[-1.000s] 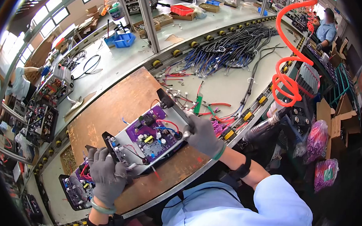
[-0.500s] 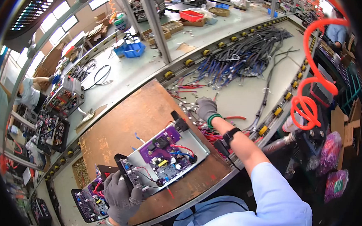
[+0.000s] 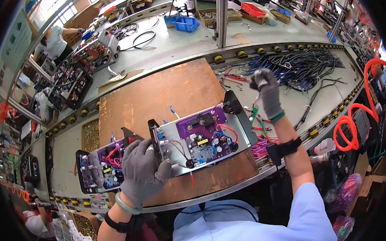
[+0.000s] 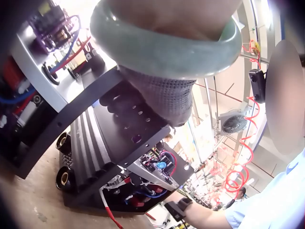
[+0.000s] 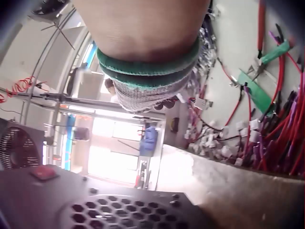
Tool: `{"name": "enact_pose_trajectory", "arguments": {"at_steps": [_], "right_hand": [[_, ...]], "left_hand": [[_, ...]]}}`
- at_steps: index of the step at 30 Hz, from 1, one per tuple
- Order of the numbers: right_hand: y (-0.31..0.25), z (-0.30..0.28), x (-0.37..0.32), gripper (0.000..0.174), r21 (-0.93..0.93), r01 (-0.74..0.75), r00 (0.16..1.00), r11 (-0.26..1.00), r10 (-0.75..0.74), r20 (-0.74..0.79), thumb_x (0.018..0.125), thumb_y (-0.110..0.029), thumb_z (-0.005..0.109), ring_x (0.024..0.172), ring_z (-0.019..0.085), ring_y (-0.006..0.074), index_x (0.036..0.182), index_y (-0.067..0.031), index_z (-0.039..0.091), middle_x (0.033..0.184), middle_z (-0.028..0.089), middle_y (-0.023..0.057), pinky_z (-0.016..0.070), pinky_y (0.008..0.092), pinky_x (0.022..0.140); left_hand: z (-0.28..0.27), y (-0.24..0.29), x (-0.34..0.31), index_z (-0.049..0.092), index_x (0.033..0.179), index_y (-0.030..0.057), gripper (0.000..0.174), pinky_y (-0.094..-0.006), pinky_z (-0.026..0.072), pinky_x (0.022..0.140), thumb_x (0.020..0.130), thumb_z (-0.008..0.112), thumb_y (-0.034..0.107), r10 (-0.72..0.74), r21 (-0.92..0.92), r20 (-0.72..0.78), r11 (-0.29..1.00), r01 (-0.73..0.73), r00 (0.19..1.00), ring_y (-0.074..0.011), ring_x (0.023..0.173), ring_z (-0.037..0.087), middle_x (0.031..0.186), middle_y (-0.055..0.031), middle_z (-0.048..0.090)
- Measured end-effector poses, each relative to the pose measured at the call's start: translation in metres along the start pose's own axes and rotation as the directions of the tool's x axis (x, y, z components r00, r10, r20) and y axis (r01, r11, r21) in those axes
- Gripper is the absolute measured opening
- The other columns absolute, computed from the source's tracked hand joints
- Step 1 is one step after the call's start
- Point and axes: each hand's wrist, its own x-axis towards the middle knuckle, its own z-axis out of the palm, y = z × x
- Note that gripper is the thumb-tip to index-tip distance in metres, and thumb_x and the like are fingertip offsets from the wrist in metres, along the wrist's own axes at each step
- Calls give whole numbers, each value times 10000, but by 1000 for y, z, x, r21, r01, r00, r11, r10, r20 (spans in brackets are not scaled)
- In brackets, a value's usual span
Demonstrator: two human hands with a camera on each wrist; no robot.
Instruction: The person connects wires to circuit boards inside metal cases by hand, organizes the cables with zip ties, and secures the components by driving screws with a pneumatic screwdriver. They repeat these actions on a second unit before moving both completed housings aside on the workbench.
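- Grey-gloved, my left hand (image 3: 142, 168) clamps the black end panel (image 3: 154, 136) of the chassis (image 3: 242, 134), with the fingers curled over the panel's top edge.
- The chassis lies flat on the plywood (image 3: 159, 92) in front of me, with its purple board (image 3: 201, 129) facing up and its left end in that grip.
- My right hand (image 3: 266, 87) hangs above the bench, well apart from the chassis and near the loose wires (image 3: 300, 65).
- Its fingers are curled in tight. A thin lead seems to hang below them, but I cannot tell whether they pinch it.
- A second unit (image 3: 96, 168) sits just left of my left hand.
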Motion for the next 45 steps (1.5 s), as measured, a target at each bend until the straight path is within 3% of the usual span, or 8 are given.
{"name": "enact_pose_trajectory", "arguments": {"at_steps": [4,6,8,10,14,28,40,45], "right_hand": [[-99,53,-9,65,-258,114,974,960,-57,219,960,-66,615,705,612,91,989,-76,672,875,676,25,513,242,623],[-114,84,-22,64,-258,694,590,673,-326,739,874,-60,640,707,660,172,899,-80,695,854,673,65,540,312,620],[-137,112,-60,49,-295,904,344,310,-118,931,797,-90,665,741,692,254,816,-88,711,853,670,107,563,383,647],[-128,135,-83,68,-276,957,259,85,171,951,804,-137,667,770,706,281,798,-89,715,840,666,109,572,414,655],[-100,149,-90,74,-151,983,177,-103,323,930,812,-142,652,781,710,271,758,-111,692,802,649,86,569,420,660],[-115,173,-83,162,-234,971,178,56,490,854,804,-141,625,797,729,336,779,-24,734,804,706,169,573,453,668],[-106,205,-59,103,-295,935,64,195,728,683,789,-189,681,780,696,308,784,-96,725,763,691,103,543,437,700],[-103,208,-50,150,-542,806,130,238,822,555,756,-204,761,810,712,258,896,-160,788,861,751,58,542,396,718]], "left_hand": [[1,-1,-5,684,985,4,342,-480,430,992,819,605,292,14,13,-31,1000,-14,999,-395,972,638,1056,-215,674],[2,-2,-6,681,970,-4,335,-478,432,987,821,610,287,17,4,-42,1000,-17,999,-391,954,640,1038,-212,674],[3,-1,-7,673,945,-17,333,-472,434,982,821,617,287,12,-14,-75,1000,-13,997,-384,943,640,1020,-208,673],[4,-3,-9,670,918,-23,329,-463,435,977,826,618,289,22,-2,-96,1000,-23,995,-380,936,640,1015,-201,675],[5,-3,-11,661,880,-26,322,-454,437,971,827,627,289,12,0,-122,1000,-12,992,-374,927,641,1005,-197,673],[9,-8,-12,659,812,-11,317,-438,456,958,784,665,304,16,-45,-162,999,-23,987,-338,871,650,957,-175,675],[10,-6,-12,678,804,-34,372,-461,425,1022,820,629,334,-12,-47,-182,999,3,983,-349,890,658,949,-224,673],[9,-5,-11,679,815,-43,377,-463,423,1025,816,636,332,-32,-58,-149,998,24,988,-353,915,655,962,-224,676]]}}
